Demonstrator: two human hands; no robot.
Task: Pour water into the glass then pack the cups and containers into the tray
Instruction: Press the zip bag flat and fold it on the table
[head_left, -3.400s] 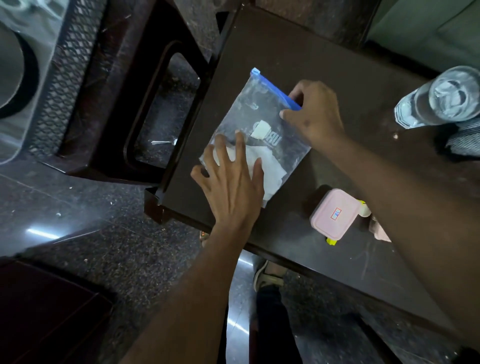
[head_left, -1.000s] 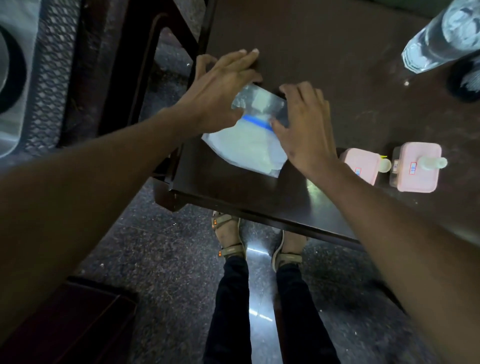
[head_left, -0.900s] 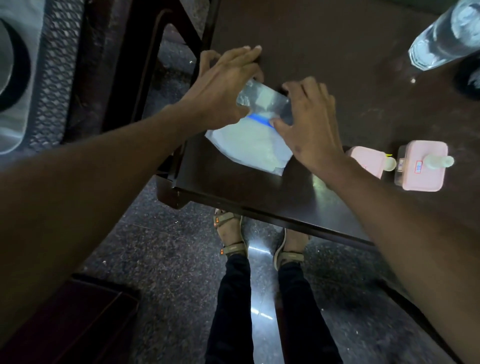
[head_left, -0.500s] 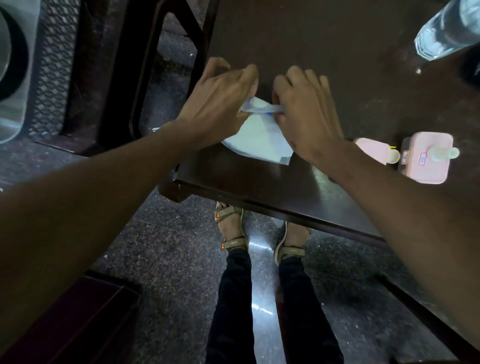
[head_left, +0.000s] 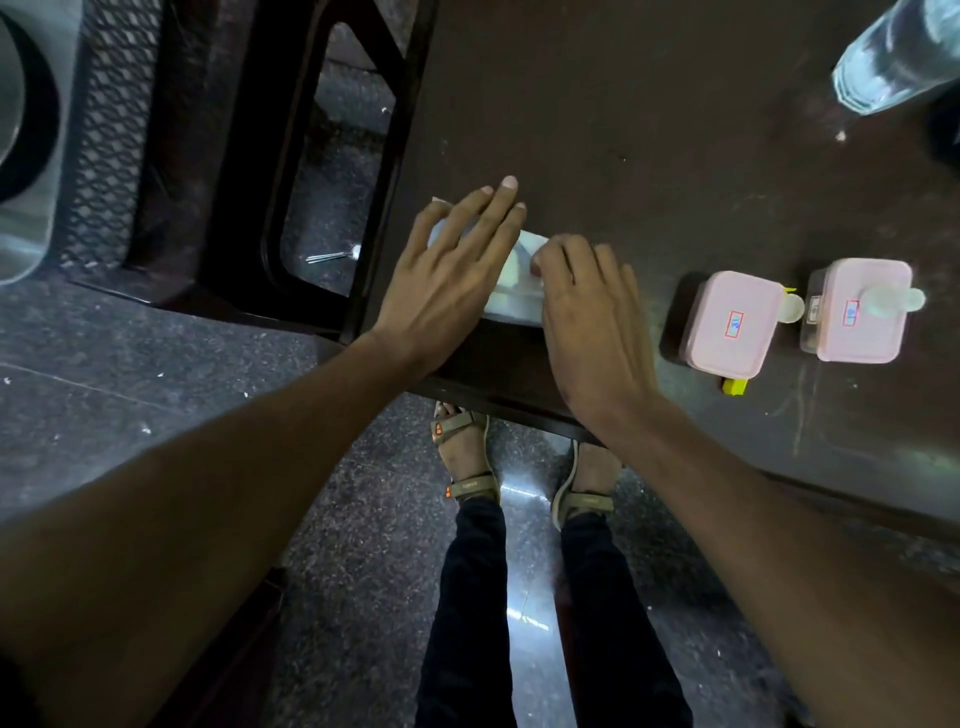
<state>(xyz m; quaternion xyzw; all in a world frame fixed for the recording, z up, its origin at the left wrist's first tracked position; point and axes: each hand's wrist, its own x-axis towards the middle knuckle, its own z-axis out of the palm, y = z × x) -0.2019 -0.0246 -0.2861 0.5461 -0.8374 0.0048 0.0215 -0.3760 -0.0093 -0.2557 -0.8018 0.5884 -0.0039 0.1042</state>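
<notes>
A clear zip bag (head_left: 514, 291) with white paper inside lies folded near the front left corner of the dark table (head_left: 649, 156). My left hand (head_left: 452, 275) presses flat on the bag's left part, fingers spread. My right hand (head_left: 587, 317) rests on its right part, fingertips on the fold. Two pink lidded containers stand to the right: the nearer one (head_left: 727, 327) and the farther one (head_left: 857, 317). A glass of water (head_left: 898, 52) stands at the table's far right; its top is cut off by the frame.
A dark chair frame (head_left: 249, 156) stands left of the table, with a metal utensil (head_left: 332, 254) on the floor under it. A perforated metal panel (head_left: 104, 130) is at far left. My feet in sandals (head_left: 467, 457) are under the table's front edge.
The bag was folded over: both hands pinched its top edge, brought it down, and now lie flat on the folded bag. The view has tilted slightly down.
</notes>
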